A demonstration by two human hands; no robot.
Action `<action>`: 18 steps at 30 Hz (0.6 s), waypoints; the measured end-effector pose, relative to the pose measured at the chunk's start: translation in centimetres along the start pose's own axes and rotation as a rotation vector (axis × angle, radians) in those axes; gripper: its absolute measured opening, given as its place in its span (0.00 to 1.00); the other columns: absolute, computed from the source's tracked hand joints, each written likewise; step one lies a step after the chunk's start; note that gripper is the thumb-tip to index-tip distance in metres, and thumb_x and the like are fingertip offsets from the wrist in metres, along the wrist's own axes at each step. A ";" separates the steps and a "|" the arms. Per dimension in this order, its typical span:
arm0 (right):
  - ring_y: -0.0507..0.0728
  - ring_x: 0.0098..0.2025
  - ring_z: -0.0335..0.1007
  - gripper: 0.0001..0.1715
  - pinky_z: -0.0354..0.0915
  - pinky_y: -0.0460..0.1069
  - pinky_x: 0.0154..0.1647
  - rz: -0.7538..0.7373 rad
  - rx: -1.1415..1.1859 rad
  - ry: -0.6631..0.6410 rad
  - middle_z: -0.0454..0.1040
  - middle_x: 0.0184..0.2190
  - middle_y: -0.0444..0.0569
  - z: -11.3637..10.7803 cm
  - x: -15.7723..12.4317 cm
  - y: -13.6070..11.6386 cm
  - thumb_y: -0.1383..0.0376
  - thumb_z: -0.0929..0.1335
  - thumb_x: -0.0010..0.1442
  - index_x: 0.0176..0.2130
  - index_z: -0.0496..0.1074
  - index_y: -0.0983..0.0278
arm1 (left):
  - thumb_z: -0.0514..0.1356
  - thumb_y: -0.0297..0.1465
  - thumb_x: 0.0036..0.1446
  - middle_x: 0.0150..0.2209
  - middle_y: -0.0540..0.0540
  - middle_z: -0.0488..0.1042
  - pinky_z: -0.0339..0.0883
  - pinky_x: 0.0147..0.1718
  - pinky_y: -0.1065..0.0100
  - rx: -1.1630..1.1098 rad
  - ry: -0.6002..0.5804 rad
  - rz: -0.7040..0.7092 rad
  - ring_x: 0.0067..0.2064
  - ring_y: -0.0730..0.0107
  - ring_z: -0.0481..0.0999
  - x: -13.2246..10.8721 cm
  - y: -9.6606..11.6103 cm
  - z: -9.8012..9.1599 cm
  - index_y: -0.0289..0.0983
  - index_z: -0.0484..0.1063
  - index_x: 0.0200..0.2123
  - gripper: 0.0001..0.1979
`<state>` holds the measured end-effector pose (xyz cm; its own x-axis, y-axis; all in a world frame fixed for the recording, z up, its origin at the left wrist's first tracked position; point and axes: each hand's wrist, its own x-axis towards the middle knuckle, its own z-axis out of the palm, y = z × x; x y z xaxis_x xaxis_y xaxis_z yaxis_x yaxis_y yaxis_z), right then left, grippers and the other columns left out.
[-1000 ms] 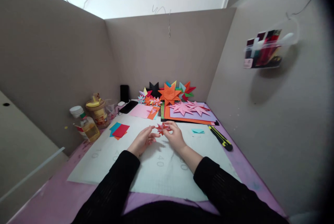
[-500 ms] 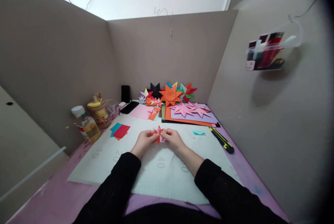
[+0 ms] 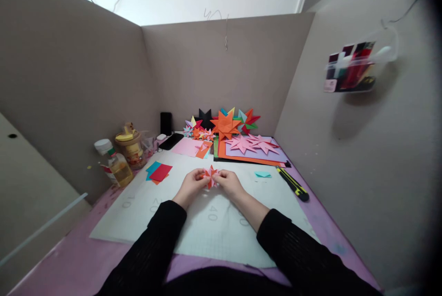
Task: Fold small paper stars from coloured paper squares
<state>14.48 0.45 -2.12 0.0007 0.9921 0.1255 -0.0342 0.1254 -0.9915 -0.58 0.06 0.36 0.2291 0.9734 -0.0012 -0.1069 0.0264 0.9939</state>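
A small folded paper star (image 3: 211,177), orange and pink, is held between my two hands above the white paper sheet (image 3: 207,236). My left hand (image 3: 192,184) pinches its left side with thumb and fingers. On the opposite side, my right hand (image 3: 229,183) grips the star the same way. Fingertips cover parts of both its edges. To the left lie small paper squares in red (image 3: 161,173), blue and orange. A folded turquoise paper piece (image 3: 263,175) rests to the right of my right hand.
Several finished paper stars (image 3: 226,125) stand along the back wall, and pink stars (image 3: 243,144) lie on stacked coloured paper. A yellow-and-black box cutter (image 3: 293,184) lies at the right. Bottles (image 3: 120,171), a lidded jar (image 3: 131,148) and a black phone (image 3: 171,142) sit at the left.
The paper star has turned slightly between my fingers. My hands stay in nearly the same place, and the things around them have not moved.
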 end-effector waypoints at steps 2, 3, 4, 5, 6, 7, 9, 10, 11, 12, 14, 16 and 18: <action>0.47 0.18 0.52 0.15 0.49 0.44 0.21 0.017 0.016 -0.009 0.61 0.13 0.39 0.1 -0.1 0.0 0.59 0.69 0.44 0.18 0.63 0.65 | 0.67 0.35 0.40 0.27 0.45 0.76 0.65 0.26 0.71 -0.014 -0.007 -0.014 0.26 0.69 0.75 0.0 -0.1 0.0 0.32 0.68 0.37 0.21; 0.47 0.17 0.52 0.16 0.49 0.44 0.20 0.024 0.022 -0.021 0.61 0.13 0.38 0.1 -0.1 0.0 0.59 0.69 0.44 0.17 0.63 0.65 | 0.67 0.35 0.40 0.26 0.45 0.76 0.65 0.26 0.71 -0.010 -0.007 -0.019 0.26 0.68 0.75 0.0 -0.1 0.0 0.32 0.68 0.37 0.20; 0.47 0.17 0.52 0.16 0.49 0.44 0.20 0.027 0.027 -0.038 0.61 0.13 0.39 0.2 -0.2 0.0 0.59 0.69 0.44 0.17 0.62 0.65 | 0.67 0.35 0.40 0.25 0.45 0.75 0.65 0.25 0.71 -0.001 -0.004 -0.020 0.26 0.68 0.75 0.0 -0.2 0.0 0.32 0.68 0.36 0.20; 0.47 0.17 0.52 0.16 0.49 0.44 0.20 0.026 0.035 -0.055 0.62 0.13 0.39 0.2 -0.2 -0.1 0.59 0.69 0.44 0.18 0.62 0.65 | 0.66 0.34 0.40 0.25 0.45 0.75 0.65 0.25 0.71 0.014 0.003 -0.016 0.25 0.68 0.75 0.0 -0.2 0.0 0.33 0.68 0.36 0.19; 0.47 0.18 0.53 0.15 0.49 0.44 0.20 0.020 0.048 -0.070 0.62 0.14 0.39 0.2 -0.3 -0.1 0.59 0.69 0.45 0.19 0.63 0.65 | 0.66 0.34 0.41 0.24 0.46 0.75 0.64 0.24 0.72 0.034 0.013 -0.003 0.25 0.68 0.74 0.0 -0.3 0.0 0.33 0.68 0.35 0.18; 0.47 0.18 0.54 0.14 0.50 0.44 0.21 0.012 0.065 -0.080 0.63 0.15 0.39 0.3 -0.3 -0.2 0.59 0.69 0.45 0.20 0.64 0.65 | 0.65 0.33 0.42 0.24 0.47 0.75 0.64 0.23 0.72 0.059 0.023 0.018 0.24 0.69 0.74 0.0 -0.4 0.0 0.33 0.68 0.35 0.16; 0.48 0.19 0.55 0.12 0.51 0.44 0.21 0.006 0.105 -0.082 0.65 0.17 0.40 0.3 -0.3 -0.4 0.60 0.70 0.44 0.24 0.66 0.66 | 0.64 0.32 0.43 0.24 0.48 0.74 0.63 0.23 0.73 0.109 0.039 0.077 0.24 0.71 0.73 0.0 -0.5 0.0 0.33 0.69 0.34 0.14; 0.48 0.19 0.56 0.12 0.51 0.44 0.22 0.010 0.121 -0.079 0.65 0.17 0.40 0.3 -0.3 -0.5 0.60 0.70 0.43 0.24 0.67 0.66 | 0.64 0.31 0.43 0.25 0.48 0.74 0.63 0.24 0.74 0.125 0.041 0.106 0.24 0.72 0.73 0.1 -0.5 0.0 0.33 0.69 0.34 0.13; 0.48 0.19 0.55 0.12 0.51 0.44 0.22 0.017 0.135 -0.075 0.65 0.17 0.40 0.4 -0.2 -0.5 0.60 0.71 0.43 0.24 0.67 0.66 | 0.63 0.31 0.43 0.25 0.48 0.74 0.63 0.24 0.74 0.128 0.042 0.127 0.25 0.72 0.73 0.1 -0.5 0.0 0.33 0.69 0.34 0.13; 0.47 0.19 0.55 0.13 0.51 0.44 0.22 0.023 0.146 -0.073 0.65 0.17 0.40 0.4 -0.2 -0.6 0.60 0.71 0.42 0.24 0.67 0.66 | 0.64 0.30 0.43 0.26 0.49 0.74 0.63 0.25 0.74 0.119 0.042 0.133 0.25 0.73 0.72 0.2 -0.4 0.0 0.34 0.69 0.36 0.14; 0.47 0.19 0.54 0.13 0.51 0.44 0.21 0.020 0.165 -0.061 0.64 0.16 0.39 0.5 -0.1 -0.5 0.59 0.70 0.43 0.24 0.66 0.66 | 0.65 0.31 0.42 0.26 0.49 0.74 0.63 0.26 0.74 0.078 0.043 0.120 0.26 0.73 0.73 0.2 -0.3 0.1 0.34 0.67 0.39 0.18; 0.47 0.18 0.53 0.13 0.50 0.44 0.21 0.015 0.163 -0.051 0.62 0.16 0.39 0.6 0.0 -0.2 0.59 0.70 0.45 0.24 0.65 0.65 | 0.66 0.32 0.41 0.27 0.48 0.74 0.64 0.28 0.73 0.047 0.051 0.110 0.27 0.73 0.73 0.3 -0.1 0.2 0.33 0.66 0.39 0.21; 0.48 0.20 0.54 0.12 0.52 0.44 0.21 -0.011 0.119 -0.040 0.63 0.19 0.40 0.6 -0.1 -0.1 0.59 0.68 0.47 0.26 0.65 0.65 | 0.66 0.32 0.40 0.27 0.48 0.74 0.64 0.28 0.72 0.047 0.076 0.124 0.27 0.72 0.73 0.2 0.1 0.2 0.33 0.66 0.37 0.20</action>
<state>13.86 0.33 -2.01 -0.0376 0.9894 0.1403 -0.1524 0.1331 -0.9793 -0.31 0.24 0.45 0.1426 0.9830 0.1157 -0.0845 -0.1043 0.9909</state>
